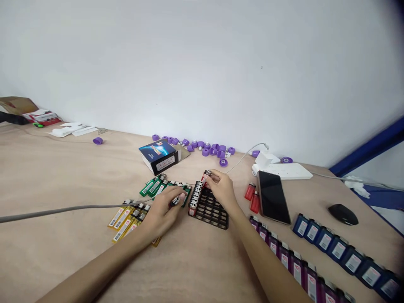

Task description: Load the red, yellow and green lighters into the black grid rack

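Observation:
A black grid tray [212,212] lies in the middle of the table, with a row of lighters [196,194] standing along its left side. At the tray's far edge, my right hand [221,189] is closed on a red lighter [204,179]. My left hand [167,206] is curled around a lighter [175,201] whose metal top shows; its body is mostly hidden. Just beyond that hand lie green lighters [154,187]. Yellow lighters [121,223] are spread to its left, partly behind the wrist. Two red lighters [250,191] lie right of the tray.
A dark blue box [159,155] and purple caps [205,151] lie toward the wall. On the right are a phone [274,197], a white power strip [287,171], a black mouse [343,213], and rows of purple [296,269] and blue lighters [339,249]. A grey cable [63,210] crosses the left.

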Tool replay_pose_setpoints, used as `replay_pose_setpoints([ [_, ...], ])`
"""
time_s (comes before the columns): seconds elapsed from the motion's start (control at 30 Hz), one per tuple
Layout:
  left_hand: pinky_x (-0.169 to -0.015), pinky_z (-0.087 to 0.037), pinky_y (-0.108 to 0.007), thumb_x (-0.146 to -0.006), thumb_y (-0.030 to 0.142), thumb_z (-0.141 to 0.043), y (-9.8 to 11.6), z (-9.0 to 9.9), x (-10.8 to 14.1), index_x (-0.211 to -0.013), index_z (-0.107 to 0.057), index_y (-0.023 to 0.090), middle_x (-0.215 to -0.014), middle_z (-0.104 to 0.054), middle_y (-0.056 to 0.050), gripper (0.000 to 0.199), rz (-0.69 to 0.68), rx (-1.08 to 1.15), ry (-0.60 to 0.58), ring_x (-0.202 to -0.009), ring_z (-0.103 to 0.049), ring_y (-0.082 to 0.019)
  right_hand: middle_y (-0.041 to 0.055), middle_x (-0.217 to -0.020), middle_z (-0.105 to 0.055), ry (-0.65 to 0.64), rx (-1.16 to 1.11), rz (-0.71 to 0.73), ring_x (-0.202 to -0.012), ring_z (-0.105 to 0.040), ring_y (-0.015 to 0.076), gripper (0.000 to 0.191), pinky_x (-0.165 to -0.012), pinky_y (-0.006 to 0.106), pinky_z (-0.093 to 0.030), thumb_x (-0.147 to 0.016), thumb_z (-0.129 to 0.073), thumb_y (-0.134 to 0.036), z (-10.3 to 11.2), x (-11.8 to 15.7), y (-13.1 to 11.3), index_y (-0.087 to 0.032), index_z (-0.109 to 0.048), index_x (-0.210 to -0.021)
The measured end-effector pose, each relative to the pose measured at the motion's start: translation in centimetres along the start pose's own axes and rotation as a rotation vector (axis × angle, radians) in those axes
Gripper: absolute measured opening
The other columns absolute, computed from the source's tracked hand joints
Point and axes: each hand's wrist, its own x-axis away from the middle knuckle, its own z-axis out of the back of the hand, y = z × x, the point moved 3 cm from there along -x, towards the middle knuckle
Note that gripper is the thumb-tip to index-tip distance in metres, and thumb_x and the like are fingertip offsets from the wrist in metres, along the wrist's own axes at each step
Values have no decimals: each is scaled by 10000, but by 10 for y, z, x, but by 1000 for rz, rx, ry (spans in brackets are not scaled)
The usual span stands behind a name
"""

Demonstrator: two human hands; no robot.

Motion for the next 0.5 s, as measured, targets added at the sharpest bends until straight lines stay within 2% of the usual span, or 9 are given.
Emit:
replay_pose_setpoints([
  [0.1, -993, -449, -374, -1041, 341, -389, -4, 2, -1, -983, -678, 179, -1070, -696, -94, 336, -42, -23, 1, -1132, -603, -248, 50, -861, -770, -25, -6, 14, -850, -742, 246, 216, -785, 345, -594, -795, -633, -397, -3, -1, -2, -195, -702, -825],
  [0.2, -1080, -422, -409, -1037, 337, -405, -9, 1, 0, -1059, -682, 174, -1137, -698, -106, 322, -35, -35, 4, -1245, -564, -259, 57, -844, -778, -50, -3, 11, -835, -749, 257, 199, -757, 341, -594, -782, -633, -370, -4, 1, -5, -188, -707, -811],
  [0.5, -1116, -442, -460, -1022, 279, -453, -5, -10, 12, -1212, -663, 160, -1268, -681, -128, 308, -103, -19, 9, -1249, -585, -252, 76, -880, -787, -82, 45, 30, -855, -754, 258, 196, -786, 345, -602, -811, -617, -344, 1, 7, -17, -176, -716, -834],
])
